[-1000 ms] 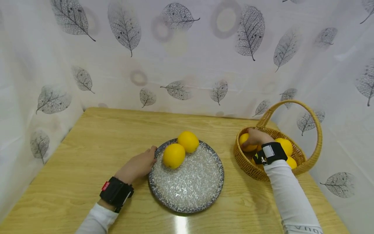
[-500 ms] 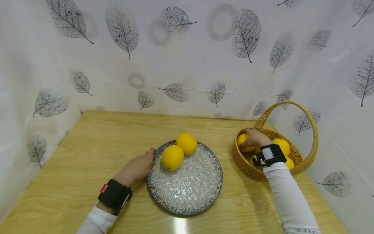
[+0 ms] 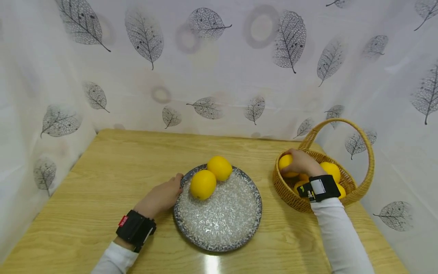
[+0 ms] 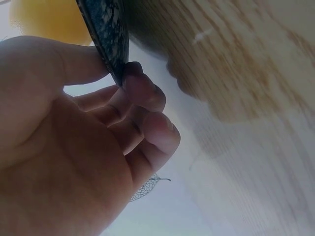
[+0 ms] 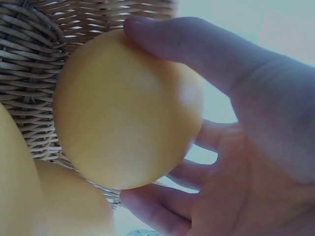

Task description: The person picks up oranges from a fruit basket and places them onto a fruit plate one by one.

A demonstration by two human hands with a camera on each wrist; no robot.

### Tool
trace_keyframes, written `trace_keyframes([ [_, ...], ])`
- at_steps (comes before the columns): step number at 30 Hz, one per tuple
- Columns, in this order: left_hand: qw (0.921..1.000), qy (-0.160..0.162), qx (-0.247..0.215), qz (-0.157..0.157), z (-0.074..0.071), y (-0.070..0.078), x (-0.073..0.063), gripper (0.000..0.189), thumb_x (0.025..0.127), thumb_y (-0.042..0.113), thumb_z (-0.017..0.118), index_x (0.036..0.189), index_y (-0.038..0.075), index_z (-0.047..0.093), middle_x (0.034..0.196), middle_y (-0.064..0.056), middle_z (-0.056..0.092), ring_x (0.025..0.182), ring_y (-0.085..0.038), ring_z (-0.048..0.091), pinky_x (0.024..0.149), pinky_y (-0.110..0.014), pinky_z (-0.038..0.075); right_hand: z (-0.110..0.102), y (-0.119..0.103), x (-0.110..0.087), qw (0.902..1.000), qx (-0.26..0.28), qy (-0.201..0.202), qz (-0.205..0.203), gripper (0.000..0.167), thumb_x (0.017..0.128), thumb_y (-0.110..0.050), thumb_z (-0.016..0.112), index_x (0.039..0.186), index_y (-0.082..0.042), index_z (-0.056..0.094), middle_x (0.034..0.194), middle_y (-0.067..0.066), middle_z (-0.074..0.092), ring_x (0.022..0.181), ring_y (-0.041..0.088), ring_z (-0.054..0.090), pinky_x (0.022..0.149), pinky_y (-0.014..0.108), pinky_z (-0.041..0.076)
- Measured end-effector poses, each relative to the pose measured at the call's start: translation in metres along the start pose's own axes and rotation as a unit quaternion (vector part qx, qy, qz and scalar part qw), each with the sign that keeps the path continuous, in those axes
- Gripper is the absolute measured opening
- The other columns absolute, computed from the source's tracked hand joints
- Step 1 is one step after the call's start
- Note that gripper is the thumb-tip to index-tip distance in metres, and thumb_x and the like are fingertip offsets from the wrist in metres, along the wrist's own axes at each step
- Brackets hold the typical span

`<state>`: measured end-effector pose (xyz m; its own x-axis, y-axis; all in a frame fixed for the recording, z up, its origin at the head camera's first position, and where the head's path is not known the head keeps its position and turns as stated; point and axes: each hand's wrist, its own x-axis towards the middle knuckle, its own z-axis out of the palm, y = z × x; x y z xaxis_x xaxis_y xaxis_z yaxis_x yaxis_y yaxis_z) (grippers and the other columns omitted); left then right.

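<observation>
My left hand [image 3: 159, 196] pinches the left rim of a round speckled grey plate [image 3: 226, 217] with a dark edge. In the left wrist view the thumb lies over the rim [image 4: 109, 39] and curled fingers sit under it. Two yellow-orange oranges, a nearer one [image 3: 203, 185] and a farther one [image 3: 219, 168], touch each other on the plate's upper left. My right hand [image 3: 302, 163] reaches into a wicker basket [image 3: 291, 196] and grips an orange [image 5: 125, 108] at its left end. Thumb and fingers curl round that orange in the right wrist view.
Several more oranges, one of them [image 3: 331, 171] at the right, lie in the basket, partly hidden by my right wrist. A tall arched handle [image 3: 369, 160] rises over the basket. The wooden table [image 3: 130, 160] meets a leaf-patterned curtain [image 3: 219, 68] behind.
The right hand stays on the orange in the basket, its wrist shifting slightly. The left hand and the plate keep their places; the head view has tilted a little.
</observation>
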<state>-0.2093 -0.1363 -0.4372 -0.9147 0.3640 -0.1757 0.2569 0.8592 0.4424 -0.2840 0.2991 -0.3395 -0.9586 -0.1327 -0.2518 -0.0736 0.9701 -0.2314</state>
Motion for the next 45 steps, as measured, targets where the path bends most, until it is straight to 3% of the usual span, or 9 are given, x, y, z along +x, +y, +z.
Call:
trace_keyframes([
  [8, 1.0, 0.0, -0.004, -0.003, -0.003, 0.003, -0.002, 0.052, 0.108, 0.014, 0.045, 0.152, -0.01, 0.03, 0.153, -0.035, 0.043, 0.141, -0.047, 0.046, 0.116, -0.06, 0.042, 0.006, -0.004, -0.013, 0.9974, -0.004, 0.072, 0.005, 0.082, 0.082, -0.036, 0.079, 0.145, 0.006, 0.046, 0.138, 0.039, 0.048, 0.119, 0.054, 0.053, 0.097, 0.066, 0.048],
  [17, 1.0, 0.002, 0.006, 0.002, -0.003, 0.003, -0.002, 0.052, 0.108, 0.014, 0.045, 0.151, -0.011, 0.031, 0.151, -0.037, 0.043, 0.14, -0.048, 0.046, 0.114, -0.06, 0.043, 0.005, -0.014, -0.028, 0.9952, 0.015, 0.095, 0.015, 0.084, 0.084, -0.036, 0.076, 0.149, 0.003, 0.042, 0.142, 0.039, 0.045, 0.125, 0.055, 0.049, 0.101, 0.068, 0.045],
  [24, 1.0, 0.005, 0.004, 0.002, -0.002, 0.002, -0.001, 0.051, 0.108, 0.014, 0.045, 0.151, -0.01, 0.031, 0.151, -0.036, 0.045, 0.139, -0.047, 0.049, 0.113, -0.06, 0.045, 0.008, -0.026, -0.04, 0.99, 0.039, 0.135, 0.01, 0.083, 0.087, -0.036, 0.077, 0.151, 0.003, 0.041, 0.142, 0.041, 0.043, 0.12, 0.055, 0.05, 0.094, 0.065, 0.048],
  [29, 1.0, 0.003, 0.005, -0.001, -0.002, 0.002, 0.0, 0.052, 0.108, 0.015, 0.045, 0.152, -0.01, 0.03, 0.151, -0.035, 0.045, 0.14, -0.046, 0.048, 0.114, -0.059, 0.044, 0.013, -0.031, -0.043, 0.986, 0.05, 0.159, 0.009, 0.08, 0.087, -0.033, 0.078, 0.15, 0.002, 0.042, 0.144, 0.041, 0.042, 0.124, 0.057, 0.047, 0.099, 0.068, 0.045],
  [38, 0.9999, 0.004, 0.01, 0.002, -0.003, 0.004, 0.0, 0.051, 0.108, 0.014, 0.044, 0.151, -0.011, 0.032, 0.151, -0.034, 0.046, 0.138, -0.046, 0.05, 0.113, -0.059, 0.045, 0.021, -0.031, -0.05, 0.9779, 0.064, 0.199, 0.006, 0.079, 0.086, -0.032, 0.079, 0.149, 0.0, 0.043, 0.141, 0.039, 0.045, 0.117, 0.054, 0.052, 0.09, 0.064, 0.049],
  [45, 0.9999, 0.007, 0.01, 0.004, -0.001, 0.002, 0.0, 0.051, 0.108, 0.013, 0.045, 0.15, -0.013, 0.033, 0.15, -0.033, 0.048, 0.138, -0.044, 0.052, 0.113, -0.057, 0.046, 0.021, -0.032, -0.049, 0.9742, 0.073, 0.213, 0.004, 0.079, 0.086, -0.031, 0.079, 0.15, -0.001, 0.044, 0.143, 0.039, 0.044, 0.121, 0.055, 0.05, 0.094, 0.066, 0.047],
])
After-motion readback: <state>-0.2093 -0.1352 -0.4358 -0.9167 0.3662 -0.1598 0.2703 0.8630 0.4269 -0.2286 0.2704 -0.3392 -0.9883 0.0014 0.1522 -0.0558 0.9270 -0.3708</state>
